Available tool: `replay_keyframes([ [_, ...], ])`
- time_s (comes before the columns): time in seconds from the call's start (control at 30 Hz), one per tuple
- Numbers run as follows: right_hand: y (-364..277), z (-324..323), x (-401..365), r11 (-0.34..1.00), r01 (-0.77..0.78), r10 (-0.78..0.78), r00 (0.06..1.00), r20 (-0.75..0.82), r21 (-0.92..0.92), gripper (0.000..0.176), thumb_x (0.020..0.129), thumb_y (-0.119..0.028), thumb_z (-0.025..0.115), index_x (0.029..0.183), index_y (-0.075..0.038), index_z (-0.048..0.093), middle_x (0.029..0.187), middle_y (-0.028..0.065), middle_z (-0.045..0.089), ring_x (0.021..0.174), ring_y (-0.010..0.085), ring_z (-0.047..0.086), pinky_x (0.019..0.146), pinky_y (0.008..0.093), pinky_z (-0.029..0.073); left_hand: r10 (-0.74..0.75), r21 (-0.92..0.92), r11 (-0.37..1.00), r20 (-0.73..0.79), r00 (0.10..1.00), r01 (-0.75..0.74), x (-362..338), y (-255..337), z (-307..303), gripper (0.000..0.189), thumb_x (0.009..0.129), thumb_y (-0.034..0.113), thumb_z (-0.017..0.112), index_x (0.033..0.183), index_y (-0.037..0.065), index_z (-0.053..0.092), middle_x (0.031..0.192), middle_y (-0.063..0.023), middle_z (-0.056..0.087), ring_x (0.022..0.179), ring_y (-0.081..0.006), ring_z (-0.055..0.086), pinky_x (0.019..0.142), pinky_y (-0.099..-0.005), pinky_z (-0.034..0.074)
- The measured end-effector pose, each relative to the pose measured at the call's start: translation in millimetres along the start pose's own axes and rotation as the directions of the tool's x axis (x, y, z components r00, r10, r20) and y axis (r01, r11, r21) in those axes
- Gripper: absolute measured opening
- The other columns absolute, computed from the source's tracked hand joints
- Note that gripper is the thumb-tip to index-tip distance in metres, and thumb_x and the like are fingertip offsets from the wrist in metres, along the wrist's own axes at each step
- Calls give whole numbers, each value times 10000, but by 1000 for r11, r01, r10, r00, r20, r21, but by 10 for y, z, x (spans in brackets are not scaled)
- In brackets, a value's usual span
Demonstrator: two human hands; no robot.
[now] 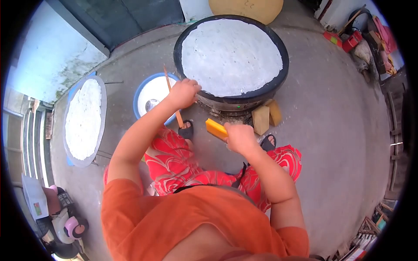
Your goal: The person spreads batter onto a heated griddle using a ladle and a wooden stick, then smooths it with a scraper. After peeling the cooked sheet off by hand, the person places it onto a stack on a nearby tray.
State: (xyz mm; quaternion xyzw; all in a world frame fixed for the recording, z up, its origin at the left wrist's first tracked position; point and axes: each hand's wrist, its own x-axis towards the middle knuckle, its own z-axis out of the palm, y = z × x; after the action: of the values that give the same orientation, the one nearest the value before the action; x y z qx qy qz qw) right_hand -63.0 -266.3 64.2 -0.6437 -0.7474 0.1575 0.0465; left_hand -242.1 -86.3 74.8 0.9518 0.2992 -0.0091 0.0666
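My right hand (pixel 242 140) is wrapped around a flat yellow scraper (pixel 217 129), held above the floor in front of the griddle. Fingers curled, my left hand (pixel 184 93) is at the near left rim of the large round black griddle (pixel 285 65). Its fingertips are close to the edge of the thin white sheet (pixel 230 56) that covers the griddle; whether they pinch it is hard to see. A thin wooden stick (pixel 167 78) runs beneath my left hand and wrist, across the blue basin (pixel 137 93) of white batter (pixel 152 89). A metal ladle (pixel 151 104) sits in the batter.
To the left, a round stand (pixel 103 108) bears another white sheet (pixel 83 117). Wooden blocks (pixel 261 119) lean by the griddle's base. A round tan board (pixel 246 8) is behind it. A fan (pixel 72 226) and household items stand at lower left.
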Motion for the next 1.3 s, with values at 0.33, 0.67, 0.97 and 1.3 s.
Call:
replay_keyframes([
  [0.33, -28, 125, 25, 997, 74, -75, 993, -88, -19, 122, 696, -96, 524, 812, -65, 543, 626, 94, 602, 571, 270, 609, 484, 380, 456, 73, 114, 991, -88, 993, -63, 593, 65, 646, 594, 575, 243, 751, 1108, 138, 509, 1141, -67, 487, 1128, -264, 411, 932, -441, 318],
  [0.67, -93, 114, 46, 998, 55, -56, 998, 36, 23, 155, 700, -79, 538, 855, -63, 539, 644, 100, 608, 605, 283, 617, 497, 389, 459, 191, 126, 975, -43, 981, -184, 726, 82, 641, 658, 559, 246, 764, 1143, 154, 474, 1148, -45, 471, 1134, -233, 400, 939, -440, 295],
  [0.97, -138, 81, 0, 997, 80, -81, 995, 54, 25, 151, 697, -77, 540, 846, -57, 539, 655, 107, 613, 612, 283, 620, 511, 380, 465, 216, 206, 959, -78, 973, -196, 700, 66, 803, 645, 577, 221, 755, 1154, 151, 477, 1160, -47, 477, 1133, -228, 410, 940, -432, 308],
  [1.3, -118, 52, -36, 996, 79, -77, 996, -45, 48, 148, 705, -96, 540, 842, -46, 558, 645, 99, 611, 608, 271, 617, 508, 382, 466, 72, 151, 986, -2, 997, -70, 669, 214, 596, 850, 528, 245, 791, 1272, 188, 385, 1295, -76, 376, 1221, -262, 326, 980, -486, 269],
])
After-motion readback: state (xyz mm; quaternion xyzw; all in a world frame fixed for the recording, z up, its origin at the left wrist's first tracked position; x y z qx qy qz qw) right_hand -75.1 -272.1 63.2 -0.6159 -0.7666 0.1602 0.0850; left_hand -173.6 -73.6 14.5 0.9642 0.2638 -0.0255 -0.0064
